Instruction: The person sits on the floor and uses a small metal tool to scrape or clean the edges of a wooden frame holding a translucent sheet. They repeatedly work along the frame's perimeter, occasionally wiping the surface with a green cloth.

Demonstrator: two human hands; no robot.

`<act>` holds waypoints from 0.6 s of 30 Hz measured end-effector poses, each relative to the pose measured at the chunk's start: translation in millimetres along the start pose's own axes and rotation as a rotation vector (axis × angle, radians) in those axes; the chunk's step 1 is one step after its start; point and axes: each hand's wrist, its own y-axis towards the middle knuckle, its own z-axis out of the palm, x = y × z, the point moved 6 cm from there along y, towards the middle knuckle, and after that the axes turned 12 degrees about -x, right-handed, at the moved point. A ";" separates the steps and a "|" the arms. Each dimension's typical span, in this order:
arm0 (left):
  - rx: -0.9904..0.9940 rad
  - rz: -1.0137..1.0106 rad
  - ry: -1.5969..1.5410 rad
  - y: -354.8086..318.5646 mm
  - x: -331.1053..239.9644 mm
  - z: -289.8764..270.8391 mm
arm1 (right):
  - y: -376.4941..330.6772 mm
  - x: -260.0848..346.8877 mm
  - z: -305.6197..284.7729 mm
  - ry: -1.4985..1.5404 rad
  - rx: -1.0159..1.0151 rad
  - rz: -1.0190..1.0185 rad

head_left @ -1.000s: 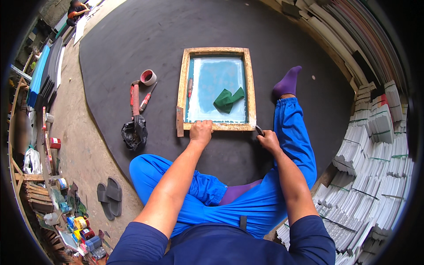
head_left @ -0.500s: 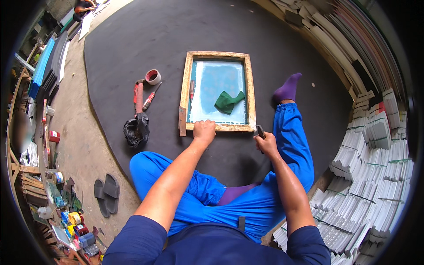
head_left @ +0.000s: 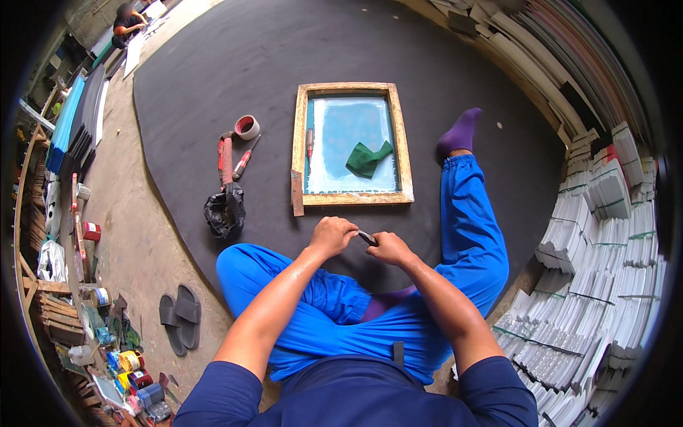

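In front of my lap, my right hand (head_left: 390, 248) is closed round a small dark hand tool (head_left: 367, 238), whose exact kind I cannot make out. My left hand (head_left: 332, 237) meets it from the other side, fingers pinched at the tool's tip. Just beyond both hands lies a worn wooden screen frame (head_left: 356, 200) with blue-and-white mesh, touched by neither hand. A crumpled green cloth (head_left: 367, 160) and a red-handled screwdriver (head_left: 309, 142) rest inside it. Against its near left corner sits a rusty flat metal piece (head_left: 297, 193).
Left of the frame are a tape roll (head_left: 247, 127), a hammer (head_left: 226, 160), another screwdriver (head_left: 245, 158) and a black plastic bag (head_left: 224, 211). Black sandals (head_left: 179, 320) lie on the concrete. Bundled white sheets (head_left: 569, 313) stack at right. A person (head_left: 128, 25) sits far left.
My right hand has brought the tool left and away from the frame's near right corner. My left hand has left the frame's near edge and come to the tool.
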 end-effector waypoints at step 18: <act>-0.017 -0.648 -0.591 -36.6 61.3 22.8 | -22.8 -13.2 23.9 0.655 0.579 0.399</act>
